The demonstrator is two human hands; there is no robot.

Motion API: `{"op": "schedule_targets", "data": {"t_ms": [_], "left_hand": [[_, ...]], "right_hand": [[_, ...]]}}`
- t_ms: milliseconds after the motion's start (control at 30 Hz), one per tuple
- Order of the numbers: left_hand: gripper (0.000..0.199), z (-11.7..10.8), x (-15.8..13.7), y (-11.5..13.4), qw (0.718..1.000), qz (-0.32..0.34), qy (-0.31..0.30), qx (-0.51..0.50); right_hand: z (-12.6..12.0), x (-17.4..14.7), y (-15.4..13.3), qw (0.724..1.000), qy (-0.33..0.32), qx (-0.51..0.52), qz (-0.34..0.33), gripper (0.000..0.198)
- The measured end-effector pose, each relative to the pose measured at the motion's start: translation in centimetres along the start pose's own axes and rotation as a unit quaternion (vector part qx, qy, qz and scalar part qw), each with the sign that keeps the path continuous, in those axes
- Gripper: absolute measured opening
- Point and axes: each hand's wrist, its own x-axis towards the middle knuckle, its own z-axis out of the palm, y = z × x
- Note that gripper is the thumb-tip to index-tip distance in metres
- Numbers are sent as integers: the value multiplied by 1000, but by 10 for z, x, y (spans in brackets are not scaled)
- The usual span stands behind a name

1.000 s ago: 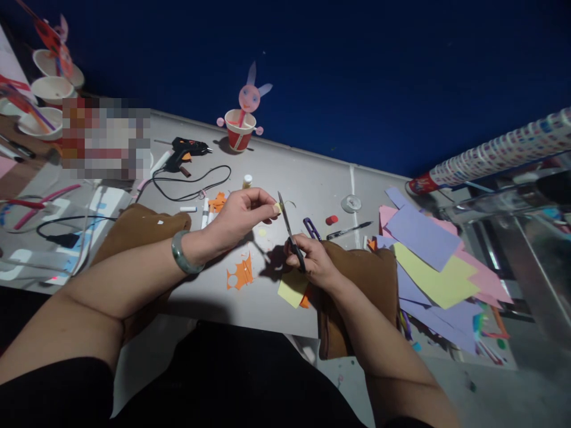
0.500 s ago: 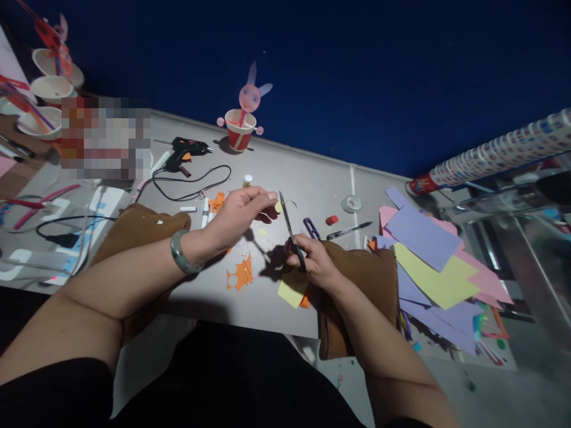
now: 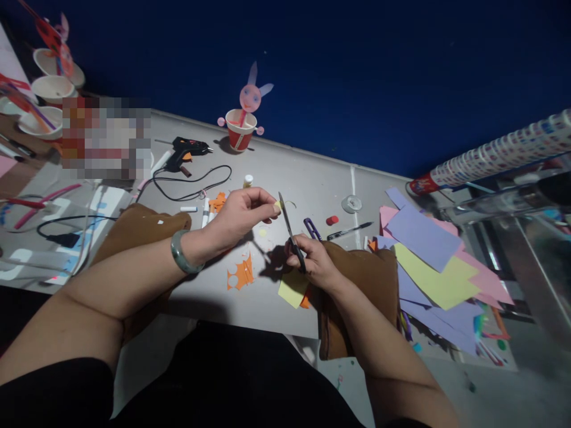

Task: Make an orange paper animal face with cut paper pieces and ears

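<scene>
While the left hand (image 3: 241,213) pinches a small yellow paper piece (image 3: 278,205) between thumb and fingertips, its exposed edge lies just right of them, beside the blades of the scissors (image 3: 286,222); the right hand (image 3: 313,259) holds the handles, fingers curled around them; an orange paper scrap (image 3: 241,273) lies nearer, leftward, on the table (image 3: 264,306)
</scene>
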Motion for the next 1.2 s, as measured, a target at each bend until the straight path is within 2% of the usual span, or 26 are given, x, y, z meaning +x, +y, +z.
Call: {"op": "schedule_targets", "data": {"t_ms": [567, 800, 1200], "left_hand": [[8, -1, -1, 5, 1000, 3, 14, 7], [19, 0, 1, 4, 1000, -16, -10, 17], [10, -1, -1, 6, 1000, 1, 6, 12]], "right_hand": [[-1, -1, 1, 1000, 10, -2, 16, 58], [0, -1, 1, 1000, 7, 1, 5, 60], [0, -1, 3, 1000, 5, 0, 18, 58]]}}
